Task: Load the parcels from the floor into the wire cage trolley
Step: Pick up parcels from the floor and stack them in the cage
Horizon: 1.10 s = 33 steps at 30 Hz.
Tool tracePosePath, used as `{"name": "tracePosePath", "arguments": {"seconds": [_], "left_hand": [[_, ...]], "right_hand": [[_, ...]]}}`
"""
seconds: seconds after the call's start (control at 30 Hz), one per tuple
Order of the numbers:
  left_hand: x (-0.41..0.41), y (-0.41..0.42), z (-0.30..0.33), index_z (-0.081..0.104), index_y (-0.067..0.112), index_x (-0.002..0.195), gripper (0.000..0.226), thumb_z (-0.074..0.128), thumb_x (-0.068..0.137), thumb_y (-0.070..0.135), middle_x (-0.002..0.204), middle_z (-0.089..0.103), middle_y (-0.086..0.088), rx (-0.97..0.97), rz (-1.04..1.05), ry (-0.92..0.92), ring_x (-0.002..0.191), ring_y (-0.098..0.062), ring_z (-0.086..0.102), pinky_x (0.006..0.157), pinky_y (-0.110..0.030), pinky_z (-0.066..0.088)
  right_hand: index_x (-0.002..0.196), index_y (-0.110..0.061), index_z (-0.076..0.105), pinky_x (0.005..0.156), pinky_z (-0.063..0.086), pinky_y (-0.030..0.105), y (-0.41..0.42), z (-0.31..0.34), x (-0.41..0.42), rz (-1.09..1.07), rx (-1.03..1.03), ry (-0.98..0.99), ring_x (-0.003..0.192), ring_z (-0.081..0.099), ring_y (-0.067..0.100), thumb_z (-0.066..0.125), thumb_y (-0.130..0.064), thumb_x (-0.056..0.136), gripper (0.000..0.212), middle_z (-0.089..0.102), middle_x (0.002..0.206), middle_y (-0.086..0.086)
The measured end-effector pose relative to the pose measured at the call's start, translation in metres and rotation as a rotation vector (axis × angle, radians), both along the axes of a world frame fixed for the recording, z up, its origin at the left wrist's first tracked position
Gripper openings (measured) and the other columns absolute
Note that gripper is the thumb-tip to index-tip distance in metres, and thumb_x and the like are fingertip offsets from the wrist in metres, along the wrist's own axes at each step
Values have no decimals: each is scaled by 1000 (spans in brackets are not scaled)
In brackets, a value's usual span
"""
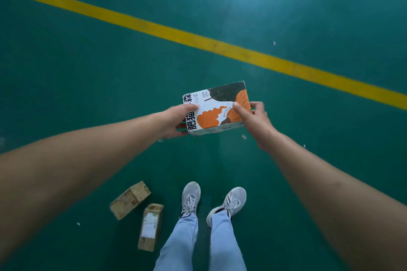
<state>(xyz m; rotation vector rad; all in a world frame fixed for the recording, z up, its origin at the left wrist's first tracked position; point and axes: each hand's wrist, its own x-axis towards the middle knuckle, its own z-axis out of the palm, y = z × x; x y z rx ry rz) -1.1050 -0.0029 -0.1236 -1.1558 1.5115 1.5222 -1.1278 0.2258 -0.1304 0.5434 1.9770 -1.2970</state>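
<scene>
Printed box [217,109] between both hands, left hand [176,122] and right hand [253,120] gripping its ends

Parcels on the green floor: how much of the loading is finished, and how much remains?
Nothing shows as loaded; the wire cage trolley is out of view. In hand: the left hand and right hand hold a white printed carton with orange and black artwork above the floor. Left: two brown cardboard parcels, one plain and one with a white label, lie on the green floor beside the person's grey shoes.
</scene>
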Motion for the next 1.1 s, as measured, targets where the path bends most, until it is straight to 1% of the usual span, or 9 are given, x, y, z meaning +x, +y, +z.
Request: {"name": "tracePosePath", "arguments": {"seconds": [0.1, 0.2, 0.27, 0.4, 0.57, 0.7, 0.83, 1.03, 1.1], "left_hand": [[19, -38, 99, 64, 19, 115, 38, 69, 91, 49, 86, 75, -2, 18, 106, 87, 88, -22, 68, 92, -41, 56], [51, -76, 188, 55, 18, 135, 91, 77, 65, 72, 105, 78, -4, 21, 131, 171, 105, -29, 69, 94, -55, 47], [84, -98, 251, 57, 21, 134, 85, 70, 72, 78, 112, 77, -5, 25, 147, 243, 111, -34, 67, 99, -64, 36], [140, -126, 335, 62, 20, 129, 73, 64, 81, 75, 114, 75, -7, -30, 187, 342, 112, -34, 64, 104, -60, 38], [232, -137, 413, 66, 24, 120, 59, 64, 84, 70, 123, 69, -16, -129, 298, 432, 114, -35, 65, 106, -56, 48], [310, -119, 441, 66, 25, 126, 65, 67, 81, 72, 126, 69, -17, -163, 428, 486, 114, -36, 67, 101, -54, 53], [385, -91, 458, 67, 24, 120, 64, 68, 80, 73, 127, 67, -21, -197, 597, 522, 115, -38, 66, 99, -54, 55], [513, -48, 458, 62, 24, 124, 66, 65, 80, 73, 115, 70, -19, -274, 887, 527, 107, -36, 66, 103, -57, 48], [556, -36, 454, 63, 22, 116, 58, 65, 83, 69, 106, 71, -16, -283, 986, 541, 99, -33, 67, 93, -50, 52]], "right_hand": [[124, -41, 34, 99, 43, 52, -42, 94, 2, -11, -108, -33, 118, 58, 25, 60, -87, 70, 75, 63, 126, 1], [126, -37, 35, 101, 43, 56, -82, 179, 15, -25, -227, -23, 112, 62, 24, 60, -77, 82, 64, 68, 116, 0], [130, -32, 38, 100, 45, 55, -106, 235, 34, -3, -289, -24, 110, 62, 25, 61, -74, 84, 66, 66, 119, 2], [139, -33, 46, 93, 50, 49, -135, 300, 59, 148, -353, -61, 113, 62, 26, 67, -83, 64, 93, 67, 125, 4], [139, -25, 53, 95, 52, 45, -155, 372, 103, 382, -468, -34, 109, 66, 27, 64, -77, 79, 80, 70, 116, 8], [124, -21, 64, 83, 53, 32, -158, 406, 146, 568, -502, -34, 97, 67, 24, 60, -71, 86, 64, 72, 97, 7], [112, -19, 66, 83, 53, 31, -163, 432, 190, 706, -495, -43, 95, 67, 25, 65, -69, 84, 57, 73, 89, 8], [120, -20, 66, 87, 56, 39, -182, 446, 286, 976, -447, -65, 100, 69, 27, 66, -73, 79, 68, 75, 96, 9], [123, -18, 65, 82, 56, 35, -189, 447, 324, 1047, -445, -81, 98, 69, 27, 67, -71, 80, 68, 75, 96, 10]]}}
